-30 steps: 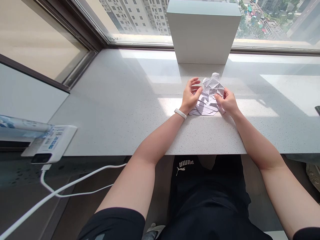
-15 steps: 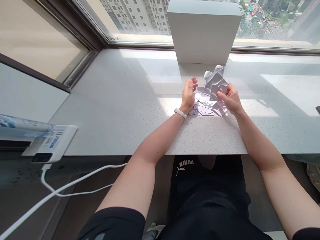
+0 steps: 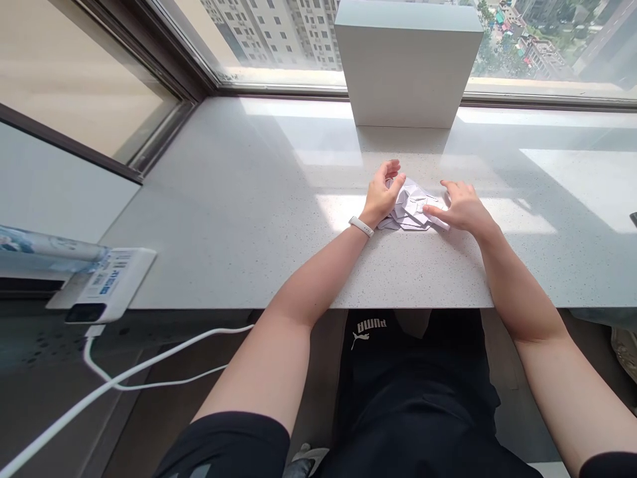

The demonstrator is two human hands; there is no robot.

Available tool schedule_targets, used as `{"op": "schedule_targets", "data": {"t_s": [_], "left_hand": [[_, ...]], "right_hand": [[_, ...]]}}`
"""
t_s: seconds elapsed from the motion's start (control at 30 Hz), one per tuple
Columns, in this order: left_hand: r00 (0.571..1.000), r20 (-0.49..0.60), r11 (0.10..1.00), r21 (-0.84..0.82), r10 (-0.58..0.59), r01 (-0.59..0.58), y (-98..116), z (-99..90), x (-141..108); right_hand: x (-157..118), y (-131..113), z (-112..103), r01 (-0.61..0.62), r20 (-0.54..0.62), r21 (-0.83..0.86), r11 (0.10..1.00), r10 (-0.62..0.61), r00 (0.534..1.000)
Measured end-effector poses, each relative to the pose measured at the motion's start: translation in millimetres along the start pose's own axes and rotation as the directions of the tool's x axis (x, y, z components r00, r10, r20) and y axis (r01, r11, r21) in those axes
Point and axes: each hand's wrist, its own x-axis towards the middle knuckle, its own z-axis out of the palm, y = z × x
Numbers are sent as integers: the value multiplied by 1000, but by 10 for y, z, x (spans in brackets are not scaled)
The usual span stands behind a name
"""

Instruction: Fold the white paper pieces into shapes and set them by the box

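A bundle of creased white paper [image 3: 413, 209] lies pressed low on the speckled stone counter [image 3: 249, 232], its many folds flattened together. My left hand [image 3: 382, 197] rests against its left side, fingers loosely curled and touching the paper. My right hand [image 3: 462, 207] lies flat and spread on the counter at the paper's right end, with the index fingertip on the paper. Neither hand grips it. A white band [image 3: 361, 226] circles my left wrist.
A tall white box [image 3: 405, 66] stands on the counter behind the paper, against the window. At the left, a white power bank [image 3: 112, 285] sits at the counter's corner, trailing a white cable [image 3: 149, 362]. My dark shorts show below the counter's front edge.
The paper has dropped from a tall, loose heap to a low, flattened bundle. My right hand has let go of it and moved right and lower, spreading flat.
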Motion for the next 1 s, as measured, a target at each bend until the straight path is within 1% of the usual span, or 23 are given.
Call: {"op": "schedule_targets", "data": {"t_s": [0.13,0.23,0.43,0.57,0.67,0.8,0.9,1.0], "left_hand": [[999,43,997,82,2,-6,-11,-2,0],[997,82,990,139,17,-29,-9,7,-9],[985,149,962,242,91,-125,-30,67,-35],[981,146,952,262,125,-160,-57,98,-31],[983,125,955,249,135,-163,-44,100,-27],[986,110,969,197,128,-148,50,71,-38],[991,98,982,156,88,-103,142,42,-45],[998,49,994,97,42,-47,189,31,-37]], "right_hand": [[-86,-104,-73,-159,36,-121,980,165,986],[-128,-238,-121,-209,86,-147,967,223,971],[-127,-443,-111,-219,174,-64,974,227,958],[-94,-464,-140,-290,218,61,955,271,938],[-88,-464,-181,-286,234,150,946,247,940],[-92,-465,-168,-223,257,286,932,149,955],[-65,-418,-102,-213,301,424,880,85,950],[-6,-315,-44,-201,276,511,836,62,959]]}}
